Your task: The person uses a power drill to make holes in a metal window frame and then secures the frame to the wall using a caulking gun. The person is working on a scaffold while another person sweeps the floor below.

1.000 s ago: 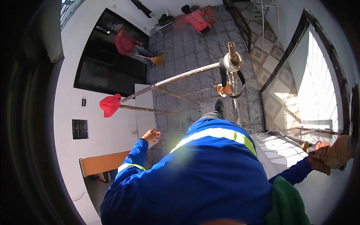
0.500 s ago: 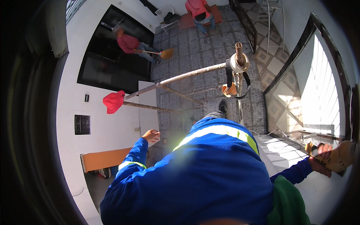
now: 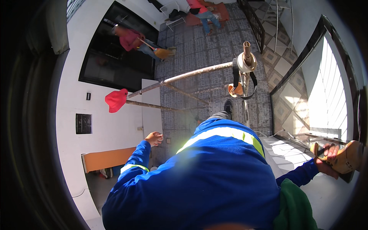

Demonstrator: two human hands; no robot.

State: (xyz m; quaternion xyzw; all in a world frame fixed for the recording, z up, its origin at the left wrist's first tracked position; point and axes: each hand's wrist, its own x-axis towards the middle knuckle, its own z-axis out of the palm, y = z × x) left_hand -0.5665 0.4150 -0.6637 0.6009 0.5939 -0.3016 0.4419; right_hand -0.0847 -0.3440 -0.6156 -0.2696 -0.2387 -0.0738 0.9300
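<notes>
My right hand (image 3: 329,161) grips a yellow power tool (image 3: 345,157) at the far right, against a dark edge. My left hand (image 3: 153,138) hangs at my left side with loosely curled fingers and nothing visible in them. Below me stands a paint-spattered metal scaffold frame (image 3: 193,69). A red cap (image 3: 115,100) sits on its left corner. On its upright pole rest a white roll (image 3: 247,63) and, hanging beneath, a black strap with an orange piece (image 3: 234,89).
A co-worker with a broom (image 3: 128,38) is by the dark glass door (image 3: 99,65). Another person (image 3: 199,11) stands by an orange mat. A white chair (image 3: 172,17), a metal ladder (image 3: 283,23), a dark railing (image 3: 251,27) and a framed window (image 3: 329,84) surround the tiled floor (image 3: 180,50).
The person in pink at the back has risen from a crouch. The co-worker's broom has shifted. The view has drifted slightly; both my hands keep much the same pose.
</notes>
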